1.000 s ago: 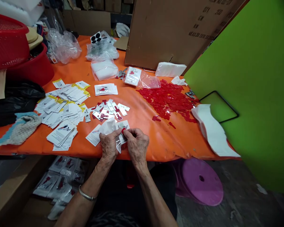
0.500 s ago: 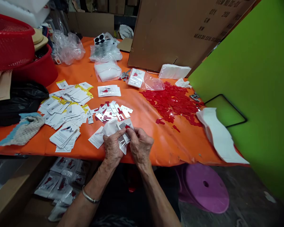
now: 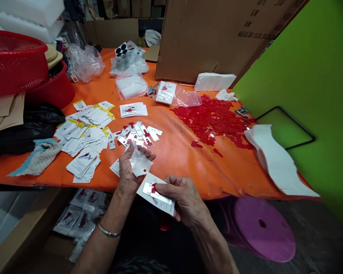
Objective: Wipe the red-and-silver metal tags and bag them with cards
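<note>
My left hand [image 3: 129, 169] pinches a crumpled piece of translucent plastic film [image 3: 141, 163] above the orange table [image 3: 177, 163]. My right hand [image 3: 183, 196] grips a white printed card [image 3: 160, 199] near the table's front edge, with its fingers over a metal plate with a red tab [image 3: 151, 190] lying on the card. Loose metal plates with red marks [image 3: 137, 134] lie just beyond my left hand. Several stacks of printed cards [image 3: 84, 140] spread to its left, and a heap of small red plastic pieces [image 3: 213, 121] lies to the right.
A red basket [image 3: 14, 62] and black plastic bag [image 3: 25, 129] stand at the left. A cardboard box [image 3: 205, 42] rises behind the table, beside a green board [image 3: 303, 95]. Bagged items [image 3: 80, 222] lie below the table; purple discs [image 3: 263, 228] lean at the right.
My hands have come apart. The right hand has moved down and right with the card and plate, while the left hand has risen slightly with the film.
</note>
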A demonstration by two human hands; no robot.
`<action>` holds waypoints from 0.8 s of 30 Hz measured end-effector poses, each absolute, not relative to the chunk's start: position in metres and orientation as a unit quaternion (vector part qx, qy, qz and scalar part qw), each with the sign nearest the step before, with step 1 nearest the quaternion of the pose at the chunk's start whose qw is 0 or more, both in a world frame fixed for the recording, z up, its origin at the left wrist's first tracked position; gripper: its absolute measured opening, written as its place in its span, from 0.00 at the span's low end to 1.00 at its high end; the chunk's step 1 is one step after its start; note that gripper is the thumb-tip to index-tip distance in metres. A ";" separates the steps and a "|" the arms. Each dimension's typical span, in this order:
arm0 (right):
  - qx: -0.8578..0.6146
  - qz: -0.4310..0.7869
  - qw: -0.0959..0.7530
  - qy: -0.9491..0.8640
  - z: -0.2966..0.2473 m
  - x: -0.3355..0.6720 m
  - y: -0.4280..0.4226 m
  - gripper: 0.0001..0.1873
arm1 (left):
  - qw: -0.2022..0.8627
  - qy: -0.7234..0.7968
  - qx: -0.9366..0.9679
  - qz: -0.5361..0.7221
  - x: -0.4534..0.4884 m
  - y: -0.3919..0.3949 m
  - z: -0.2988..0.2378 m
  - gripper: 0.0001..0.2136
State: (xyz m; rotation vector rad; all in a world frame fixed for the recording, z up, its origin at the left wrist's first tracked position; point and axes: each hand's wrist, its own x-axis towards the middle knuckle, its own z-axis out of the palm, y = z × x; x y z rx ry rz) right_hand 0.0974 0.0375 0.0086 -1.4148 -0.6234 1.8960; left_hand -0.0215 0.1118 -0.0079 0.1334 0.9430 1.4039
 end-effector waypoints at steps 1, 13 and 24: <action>-0.544 0.729 0.341 -0.236 0.009 0.096 0.039 0.16 | 0.669 0.407 0.058 0.620 -0.021 0.111 -0.008 0.11; -0.621 0.640 0.362 -0.272 0.006 0.099 0.053 0.14 | 0.735 0.342 0.051 0.583 -0.021 0.107 -0.013 0.13; -0.617 0.613 0.447 -0.211 -0.004 0.078 0.053 0.15 | 0.733 0.339 0.076 0.585 -0.014 0.102 -0.020 0.15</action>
